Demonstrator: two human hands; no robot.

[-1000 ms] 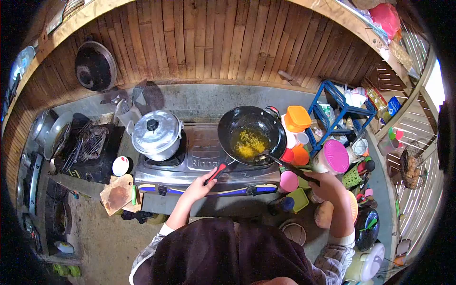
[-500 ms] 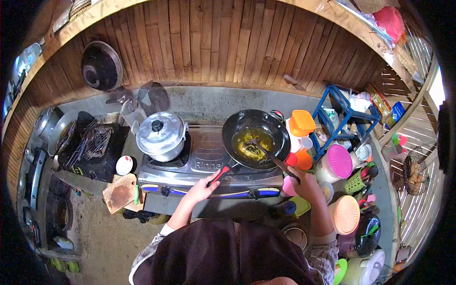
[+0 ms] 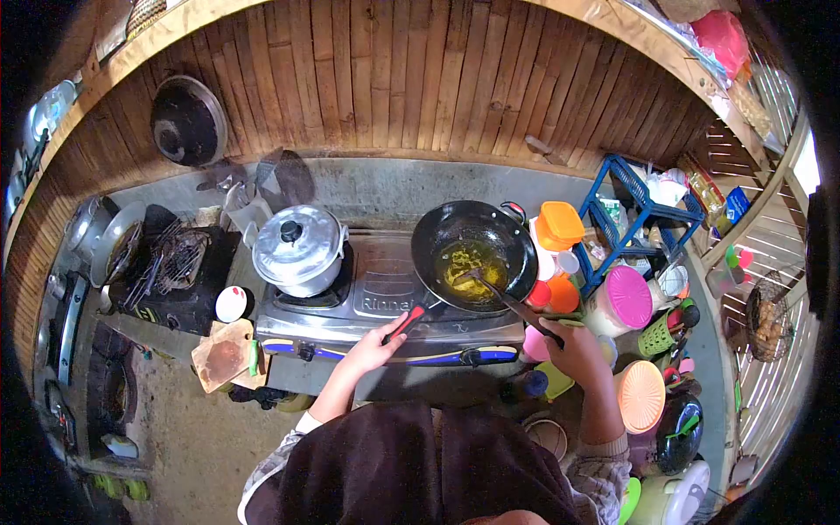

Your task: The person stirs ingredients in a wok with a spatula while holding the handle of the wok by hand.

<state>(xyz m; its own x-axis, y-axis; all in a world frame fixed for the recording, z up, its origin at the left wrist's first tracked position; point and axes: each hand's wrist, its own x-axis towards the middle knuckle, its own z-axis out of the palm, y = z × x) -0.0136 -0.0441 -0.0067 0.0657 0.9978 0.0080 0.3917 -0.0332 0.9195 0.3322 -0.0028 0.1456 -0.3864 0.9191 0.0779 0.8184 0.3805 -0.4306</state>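
A black wok (image 3: 437,236) sits on the right burner of the gas stove (image 3: 385,262), tilted slightly toward me. My left hand (image 3: 371,348) is closed around the wok's red and black handle (image 3: 408,320). In my right hand (image 3: 573,352) is a dark spatula (image 3: 518,308), gripped by its handle, its blade down in the wok. Yellowish oil with pale chopped bits (image 3: 474,271) lies in the wok's bottom around the blade. A lidded aluminium pot (image 3: 299,254) stands on the left burner.
Plastic containers, among them an orange tub (image 3: 560,224) and a pink-lidded jar (image 3: 626,296), crowd the right side beside a blue rack (image 3: 643,210). At left are a charred grill stove (image 3: 175,267), a cutting board (image 3: 224,357) and a white-and-red round item (image 3: 231,304).
The spatula blade has moved down and to the right inside the wok, toward me, and my right hand has lowered slightly. The left hand still holds the handle.
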